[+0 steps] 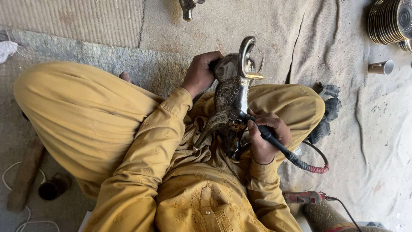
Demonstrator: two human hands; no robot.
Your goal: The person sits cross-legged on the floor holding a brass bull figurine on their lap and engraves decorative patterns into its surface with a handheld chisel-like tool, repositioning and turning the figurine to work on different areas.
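A shiny metal bird-shaped figure (234,92) with a curved neck and engraved body lies across my lap. My left hand (201,72) grips its upper end, near the neck. My right hand (265,136) holds a black pen-like engraving tool (274,141) with its tip against the figure's side. A black and red flexible cable (311,166) runs from the tool toward the right. I sit cross-legged in mustard-yellow clothes.
A stack of metal plates (390,20) and a small cup (381,67) lie at the upper right on grey cloth. A dark rag (327,112) sits by my knee. A red power tool (304,197), white cord (17,189), a small dark cup (49,189) and another metal piece (188,8) lie around.
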